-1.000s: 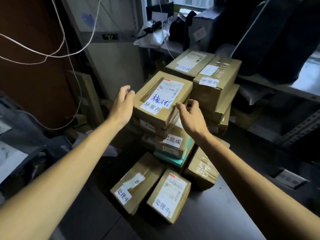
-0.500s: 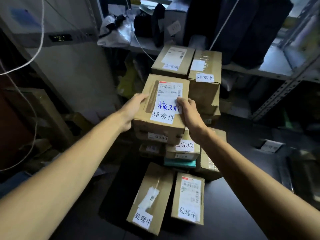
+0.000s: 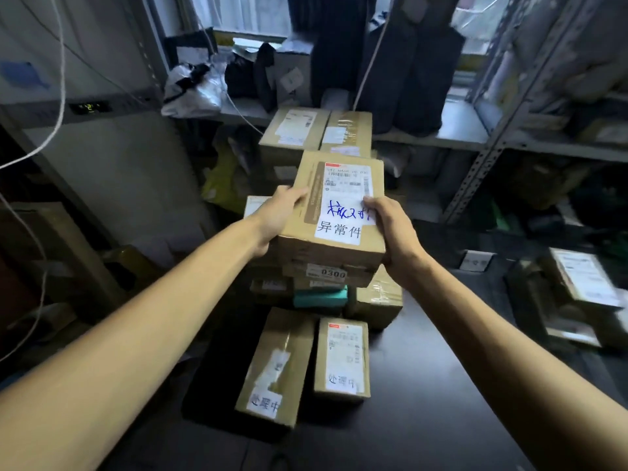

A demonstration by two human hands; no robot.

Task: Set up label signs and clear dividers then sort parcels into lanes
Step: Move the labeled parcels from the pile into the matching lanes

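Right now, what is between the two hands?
A cardboard box with a white label. The left hand grips its left edge and the right hand its right edge, above the stack. The head view shows it.

L hand (image 3: 277,215) + R hand (image 3: 394,232): clear of brown cardboard parcel w/ white handwritten label (image 3: 339,188) 1 s ago; now gripping its L/R sides, R thumb over label.
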